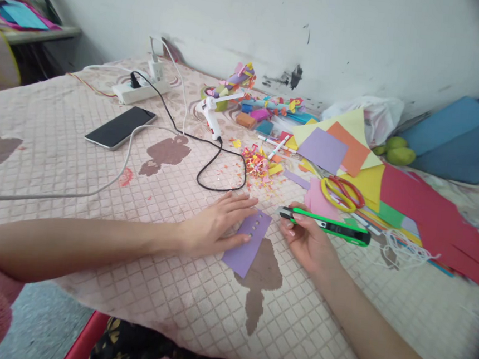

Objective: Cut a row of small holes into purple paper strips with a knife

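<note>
A small purple paper strip (244, 254) with a row of several small holes lies on the patterned tablecloth (162, 301). My left hand (217, 225) rests flat over its left side, fingers stretched out and the thumb on the paper near the holes. To the right of the strip, my right hand (307, 244) grips a green and black utility knife (336, 227) between thumb and fingers. The knife's tip points left toward the strip, apart from it. Whether the blade is out I cannot tell.
Colourful paper scraps (257, 163), yellow- and red-handled scissors (341, 193), red paper sheets (433, 213) and white string (405, 251) lie beyond and to the right. A white glue gun (209, 118) with a black cord, a phone (121, 128) and a power strip (140, 90) are at the left.
</note>
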`<act>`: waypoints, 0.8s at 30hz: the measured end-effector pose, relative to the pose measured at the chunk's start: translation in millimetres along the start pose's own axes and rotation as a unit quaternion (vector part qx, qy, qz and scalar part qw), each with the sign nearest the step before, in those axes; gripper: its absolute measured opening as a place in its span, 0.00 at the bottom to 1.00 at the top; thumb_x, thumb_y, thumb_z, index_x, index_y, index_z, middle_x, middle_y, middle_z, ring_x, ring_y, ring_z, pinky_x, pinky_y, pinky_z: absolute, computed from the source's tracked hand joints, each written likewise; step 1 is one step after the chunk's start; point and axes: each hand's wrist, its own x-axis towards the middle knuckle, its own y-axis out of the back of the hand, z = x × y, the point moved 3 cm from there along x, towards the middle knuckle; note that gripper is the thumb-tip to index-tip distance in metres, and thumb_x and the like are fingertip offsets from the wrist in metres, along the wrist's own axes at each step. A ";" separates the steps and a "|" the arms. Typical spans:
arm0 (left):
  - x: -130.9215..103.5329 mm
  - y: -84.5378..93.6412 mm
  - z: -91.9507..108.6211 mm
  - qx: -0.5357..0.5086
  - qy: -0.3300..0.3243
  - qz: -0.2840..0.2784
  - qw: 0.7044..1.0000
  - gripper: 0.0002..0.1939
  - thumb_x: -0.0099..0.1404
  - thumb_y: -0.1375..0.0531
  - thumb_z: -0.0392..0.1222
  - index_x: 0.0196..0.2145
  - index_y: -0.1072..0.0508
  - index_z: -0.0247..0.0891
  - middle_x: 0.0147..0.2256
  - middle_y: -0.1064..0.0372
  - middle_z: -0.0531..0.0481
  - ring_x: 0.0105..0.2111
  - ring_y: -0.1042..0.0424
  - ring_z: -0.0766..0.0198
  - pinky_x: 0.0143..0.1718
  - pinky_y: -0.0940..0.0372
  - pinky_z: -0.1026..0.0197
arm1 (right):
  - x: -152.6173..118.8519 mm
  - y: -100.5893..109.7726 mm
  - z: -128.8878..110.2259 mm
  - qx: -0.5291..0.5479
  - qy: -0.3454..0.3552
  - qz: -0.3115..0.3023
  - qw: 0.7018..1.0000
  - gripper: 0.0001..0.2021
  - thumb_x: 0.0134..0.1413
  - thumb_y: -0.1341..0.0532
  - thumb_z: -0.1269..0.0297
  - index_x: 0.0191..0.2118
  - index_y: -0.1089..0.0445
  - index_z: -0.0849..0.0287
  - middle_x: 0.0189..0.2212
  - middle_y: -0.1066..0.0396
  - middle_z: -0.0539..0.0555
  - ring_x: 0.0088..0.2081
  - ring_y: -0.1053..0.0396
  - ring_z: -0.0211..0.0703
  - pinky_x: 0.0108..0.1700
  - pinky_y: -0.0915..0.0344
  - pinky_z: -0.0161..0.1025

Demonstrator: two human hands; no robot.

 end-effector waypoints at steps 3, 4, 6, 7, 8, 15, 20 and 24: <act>2.3 5.2 -5.4 -0.026 0.020 0.045 0.998 0.17 0.73 0.50 0.36 0.57 0.33 0.35 0.61 0.35 0.37 0.62 0.35 0.55 0.62 0.37 0.46 | 0.5 -0.9 -0.5 0.003 0.001 0.001 1.000 0.10 0.35 0.28 0.71 0.29 0.24 0.54 0.22 0.33 0.45 0.23 0.37 0.31 0.21 0.40 0.27; 3.1 6.3 -7.0 -0.035 0.028 0.056 0.997 0.17 0.72 0.51 0.34 0.55 0.32 0.35 0.58 0.32 0.38 0.59 0.32 0.57 0.59 0.34 0.49 | 0.8 -1.4 -0.7 0.003 0.001 0.001 1.000 0.10 0.35 0.28 0.71 0.29 0.24 0.54 0.21 0.33 0.45 0.23 0.37 0.31 0.21 0.40 0.27; 4.2 7.5 -9.5 -0.051 0.044 0.071 0.995 0.15 0.71 0.50 0.33 0.52 0.31 0.36 0.53 0.28 0.41 0.53 0.27 0.59 0.53 0.30 0.52 | 1.3 -2.6 -1.2 0.002 0.001 0.000 1.000 0.11 0.34 0.28 0.70 0.29 0.24 0.54 0.20 0.33 0.44 0.23 0.37 0.30 0.22 0.41 0.26; 4.6 7.7 -10.3 -0.058 0.049 0.075 0.994 0.14 0.70 0.49 0.33 0.51 0.31 0.36 0.51 0.27 0.42 0.50 0.26 0.59 0.51 0.29 0.53 | 1.5 -3.2 -1.5 0.000 0.002 -0.001 1.000 0.11 0.34 0.28 0.71 0.29 0.25 0.54 0.20 0.33 0.44 0.23 0.37 0.30 0.22 0.41 0.26; 4.9 7.8 -10.6 -0.064 0.053 0.077 0.994 0.14 0.70 0.48 0.34 0.50 0.30 0.36 0.49 0.26 0.42 0.49 0.25 0.59 0.50 0.29 0.54 | 1.6 -3.7 -1.7 -0.003 0.003 -0.002 1.000 0.11 0.33 0.28 0.71 0.29 0.25 0.54 0.20 0.33 0.44 0.23 0.37 0.31 0.21 0.41 0.27; 5.3 8.6 -7.5 -0.095 0.050 0.060 0.992 0.14 0.68 0.42 0.36 0.51 0.30 0.37 0.49 0.26 0.43 0.49 0.26 0.58 0.51 0.30 0.54 | -1.0 -2.1 -0.2 -0.032 -0.004 -0.009 0.999 0.12 0.36 0.28 0.70 0.31 0.26 0.53 0.22 0.32 0.45 0.22 0.36 0.33 0.21 0.40 0.29; 4.8 10.2 -6.3 -0.117 0.053 0.072 0.989 0.08 0.68 0.42 0.36 0.46 0.31 0.37 0.50 0.27 0.42 0.51 0.27 0.58 0.52 0.31 0.54 | -4.1 0.6 -0.5 -0.044 -0.018 -0.004 0.999 0.12 0.36 0.28 0.68 0.32 0.25 0.53 0.22 0.31 0.45 0.22 0.36 0.34 0.21 0.40 0.30; 2.1 16.6 1.7 -0.127 0.027 0.082 0.988 0.03 0.69 0.43 0.35 0.41 0.31 0.37 0.46 0.26 0.43 0.47 0.26 0.61 0.49 0.30 0.55 | -6.4 1.2 -2.2 -0.055 -0.029 -0.005 0.998 0.12 0.38 0.27 0.67 0.33 0.25 0.53 0.21 0.31 0.46 0.22 0.36 0.34 0.21 0.40 0.30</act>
